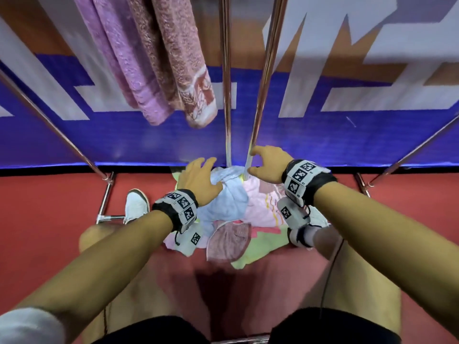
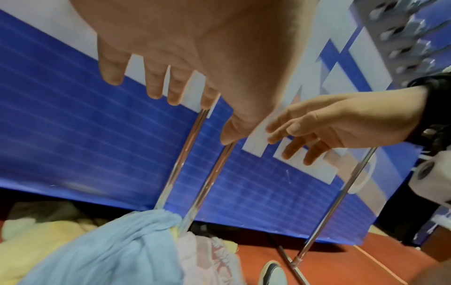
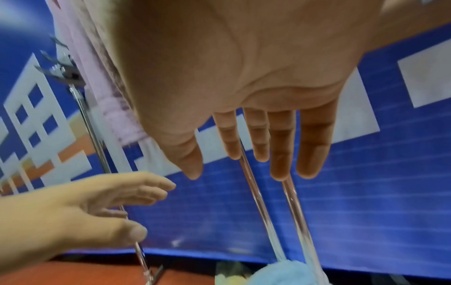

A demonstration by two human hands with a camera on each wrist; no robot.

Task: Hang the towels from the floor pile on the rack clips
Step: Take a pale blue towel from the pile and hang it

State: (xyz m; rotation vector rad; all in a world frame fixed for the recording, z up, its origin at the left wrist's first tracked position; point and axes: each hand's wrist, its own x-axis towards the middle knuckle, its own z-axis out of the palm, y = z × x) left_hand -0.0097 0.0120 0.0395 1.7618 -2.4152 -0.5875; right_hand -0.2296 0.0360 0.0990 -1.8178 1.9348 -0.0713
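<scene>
The floor pile lies between my feet: a light blue towel [image 1: 224, 203] on top, a pale pink towel [image 1: 263, 202] to its right, a mauve towel [image 1: 228, 242] in front. My left hand [image 1: 198, 180] hovers just over the blue towel [image 2: 109, 248], fingers spread, holding nothing. To the right, my right hand [image 1: 264, 162] is at the foot of the two rack poles [image 1: 227, 100], fingers straight and empty [image 3: 244, 86]. Two towels hang above, one purple [image 1: 124, 70], one brownish pink [image 1: 183, 58]. Metal clips [image 3: 61, 67] show at the rack top.
A blue and white banner [image 1: 323, 135] stands right behind the rack. Slanted rack rails run down at the left [image 1: 49, 120] and at the right [image 1: 422, 147]. My white shoes [image 1: 135, 204] stand on the red floor beside the pile.
</scene>
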